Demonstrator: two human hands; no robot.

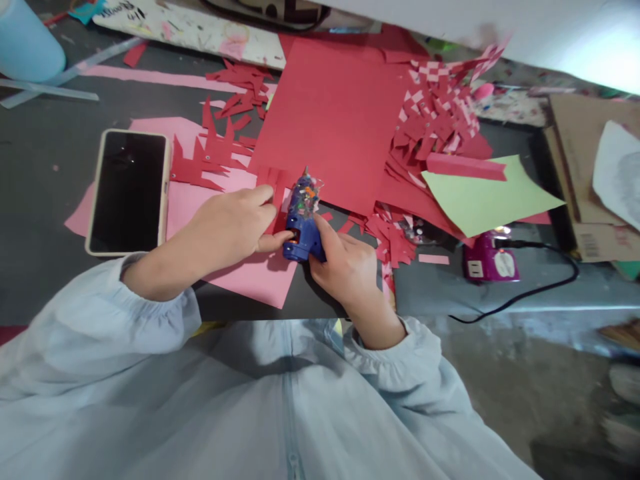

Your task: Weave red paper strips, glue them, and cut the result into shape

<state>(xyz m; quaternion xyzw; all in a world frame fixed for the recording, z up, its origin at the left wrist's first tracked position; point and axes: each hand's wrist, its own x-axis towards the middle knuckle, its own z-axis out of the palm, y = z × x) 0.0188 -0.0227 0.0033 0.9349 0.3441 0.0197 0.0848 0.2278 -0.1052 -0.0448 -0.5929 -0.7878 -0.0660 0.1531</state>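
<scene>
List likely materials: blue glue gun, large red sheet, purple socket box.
Blue glue gun: probably moulded plastic, semi-glossy, from highlights on its smooth rear body; tip too small to judge.
Large red sheet: matte paper or thin card, from its flat, even, sheen-free face; which one is unclear.
Purple socket box: likely hard plastic, fairly glossy, from its smooth, boxy casing.

A dark grey table (40, 193) fills the upper view. Dull grey floor (520, 380) shows lower right. Bright glare (613, 53) whitens the upper right.
</scene>
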